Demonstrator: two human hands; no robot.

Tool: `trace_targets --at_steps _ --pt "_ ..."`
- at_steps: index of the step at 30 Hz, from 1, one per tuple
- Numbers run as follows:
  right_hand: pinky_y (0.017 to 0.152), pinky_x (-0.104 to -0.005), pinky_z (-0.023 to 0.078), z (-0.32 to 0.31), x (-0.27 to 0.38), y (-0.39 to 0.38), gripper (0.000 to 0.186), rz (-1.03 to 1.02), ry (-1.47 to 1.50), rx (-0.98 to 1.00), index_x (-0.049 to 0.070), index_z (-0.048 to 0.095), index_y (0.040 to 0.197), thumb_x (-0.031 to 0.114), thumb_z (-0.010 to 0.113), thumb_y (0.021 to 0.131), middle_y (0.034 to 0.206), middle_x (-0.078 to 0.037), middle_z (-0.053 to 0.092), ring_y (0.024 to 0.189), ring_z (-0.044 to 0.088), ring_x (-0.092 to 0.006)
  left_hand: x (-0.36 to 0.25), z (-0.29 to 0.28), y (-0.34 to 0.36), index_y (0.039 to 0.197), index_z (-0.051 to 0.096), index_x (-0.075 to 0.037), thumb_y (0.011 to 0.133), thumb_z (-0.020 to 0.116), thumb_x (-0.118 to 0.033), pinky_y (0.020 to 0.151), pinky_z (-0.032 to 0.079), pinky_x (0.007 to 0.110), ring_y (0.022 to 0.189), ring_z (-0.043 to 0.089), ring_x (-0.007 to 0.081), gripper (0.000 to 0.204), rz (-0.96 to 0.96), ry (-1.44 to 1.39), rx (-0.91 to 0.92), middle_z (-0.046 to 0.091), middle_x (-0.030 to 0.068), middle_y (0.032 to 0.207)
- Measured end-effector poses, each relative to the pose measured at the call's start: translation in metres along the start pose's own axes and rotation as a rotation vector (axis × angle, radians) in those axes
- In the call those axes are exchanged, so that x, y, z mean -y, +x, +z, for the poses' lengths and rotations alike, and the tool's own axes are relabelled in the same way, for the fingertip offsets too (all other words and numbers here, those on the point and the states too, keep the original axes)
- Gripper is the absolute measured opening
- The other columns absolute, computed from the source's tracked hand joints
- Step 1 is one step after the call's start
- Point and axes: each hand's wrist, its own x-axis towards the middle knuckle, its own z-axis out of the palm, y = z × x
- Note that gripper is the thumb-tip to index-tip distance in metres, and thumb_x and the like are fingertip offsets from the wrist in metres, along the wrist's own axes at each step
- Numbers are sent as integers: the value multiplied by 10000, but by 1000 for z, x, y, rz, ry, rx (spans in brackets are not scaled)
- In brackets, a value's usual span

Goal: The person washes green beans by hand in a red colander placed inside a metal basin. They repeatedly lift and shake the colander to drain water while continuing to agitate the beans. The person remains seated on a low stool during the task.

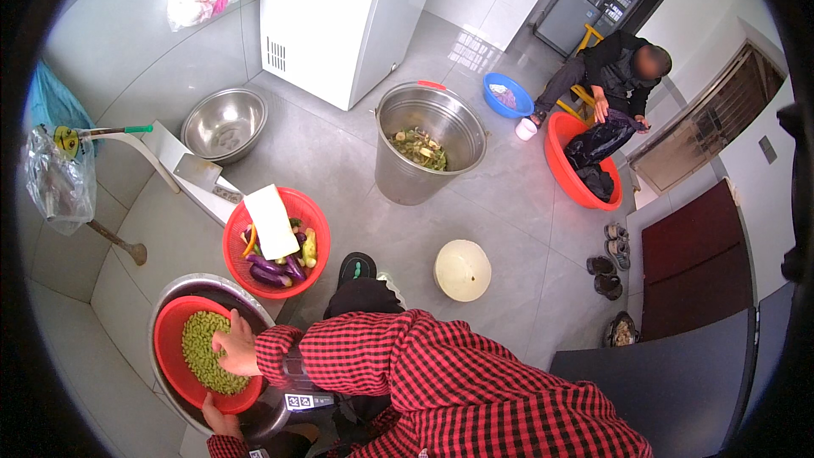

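Note:
A red plastic basin (163, 332) of shelled green beans (203, 352) is tilted inside a large metal basin (161, 301) at the lower left. My right hand (240, 349) reaches over the beans with fingers apart, some touching them; I see nothing held in it. At the basin's lower rim, my left hand (220, 418) grips the edge, its fingers partly hidden below. Just beyond stands a red colander (320, 220) with purple eggplants (270, 271) and other vegetables. A white rectangular slab (271, 222) lies across the colander.
A cleaver (199, 171) lies on a white ledge near an empty metal bowl (225, 125). A tall metal bucket (407, 178) holds vegetable scraps; a cream bowl (463, 270) sits on the floor. At far right a seated person (623, 72) handles dark cloth over a red tub (560, 165).

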Motion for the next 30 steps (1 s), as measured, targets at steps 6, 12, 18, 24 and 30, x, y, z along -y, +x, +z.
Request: trace_targets --at_steps 6,12,18,24,30 --pt "987 -534 207 2 -2 2 257 6 -17 2 130 492 889 87 606 662 1384 -328 9 1264 126 -472 1 -3 2 1228 392 -25 856 368 -141 926 409 474 1065 509 296 390 21 37 -8 495 142 1189" --pt "989 -530 209 3 -4 2 256 8 -8 1 134 491 883 84 610 662 1386 -322 2 1272 110 -470 0 -1 1 1217 401 -21 859 362 -142 926 409 472 1063 511 297 380 -5 -4 -2 497 144 1187" --pt "987 -538 208 2 -3 2 246 21 -10 1 137 489 876 93 609 665 1387 -322 0 1274 108 -471 1 0 0 1215 401 -11 865 358 -151 936 400 467 1069 505 296 379 22 23 -12 490 146 1198" --pt "979 -543 217 4 -5 3 241 -5 -21 -11 133 494 877 95 605 667 1385 -324 8 1268 123 -473 1 2 -1 1228 389 -13 872 350 -154 938 396 474 1074 499 299 385 13 15 -13 483 149 1206" --pt "981 -536 218 6 -6 3 243 -2 -11 -25 129 498 875 89 604 660 1378 -335 15 1263 132 -475 1 5 -3 1234 382 -17 876 344 -156 940 390 488 1081 494 305 386 -2 -22 1 485 149 1203"
